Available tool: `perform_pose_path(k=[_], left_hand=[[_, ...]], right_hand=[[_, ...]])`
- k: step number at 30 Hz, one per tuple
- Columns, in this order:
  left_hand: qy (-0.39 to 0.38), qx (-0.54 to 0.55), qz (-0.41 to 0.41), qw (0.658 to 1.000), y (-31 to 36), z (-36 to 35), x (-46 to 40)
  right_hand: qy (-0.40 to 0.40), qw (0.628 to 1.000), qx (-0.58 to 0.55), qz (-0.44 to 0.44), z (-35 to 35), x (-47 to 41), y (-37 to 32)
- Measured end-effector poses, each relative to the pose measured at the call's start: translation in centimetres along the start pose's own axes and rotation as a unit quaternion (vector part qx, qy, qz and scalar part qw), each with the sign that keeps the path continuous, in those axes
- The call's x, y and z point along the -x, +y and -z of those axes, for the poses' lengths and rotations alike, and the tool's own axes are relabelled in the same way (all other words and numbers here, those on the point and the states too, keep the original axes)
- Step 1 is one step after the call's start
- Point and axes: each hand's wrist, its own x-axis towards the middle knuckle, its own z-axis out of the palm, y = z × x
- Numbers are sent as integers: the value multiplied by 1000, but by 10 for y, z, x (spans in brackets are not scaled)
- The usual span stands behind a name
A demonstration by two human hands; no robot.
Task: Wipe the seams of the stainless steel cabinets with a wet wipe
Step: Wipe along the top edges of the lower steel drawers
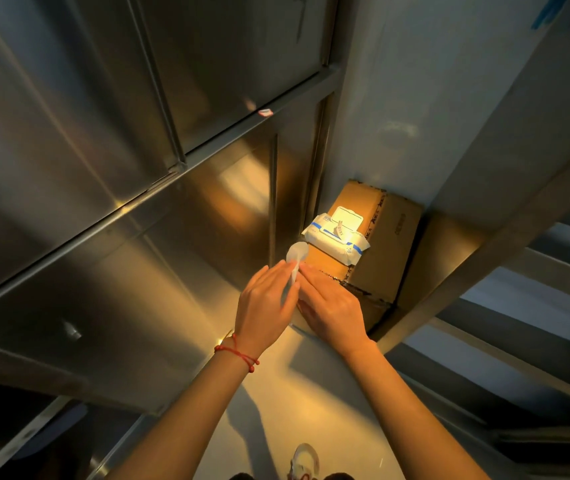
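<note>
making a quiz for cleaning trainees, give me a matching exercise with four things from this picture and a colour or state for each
Things:
1. white wet wipe pack with blue stripes
2. brown cardboard box
3. thin string bracelet
4. white plastic spoon

States:
A. red, on the left wrist
B. held between both hands
C. lid flipped open
D. under the pack, by the steel cabinet

Pairs: 1-C, 2-D, 3-A, 4-B

We see open floor (311, 393) below both hands, free to pass. Steel cabinet (138, 254) walls off the left; wall (397, 98) w/ slanted beam (484, 254) closes the right. Cardboard box (387, 244) w/ wipes pack (337, 237) on top blocks the corner ahead.
</note>
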Motion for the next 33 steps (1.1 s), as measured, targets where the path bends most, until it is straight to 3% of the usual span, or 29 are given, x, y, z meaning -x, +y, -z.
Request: perform_pose_path(k=[9,16,24,33], left_hand=[[23,-62,-59,996,-30,51,46],[30,-76,-83,993,-35,77,71],[30,-110,-144,983,-14,91,95],[61,-132,-114,983,29,91,129]], right_hand=[[-23,1000,-19,-6,6,10,-74],[-10,996,-24,-89,17,11,-106],[-1,996,-69,-50,34,17,-121],[34,996,-83,-26,66,40,-120]])
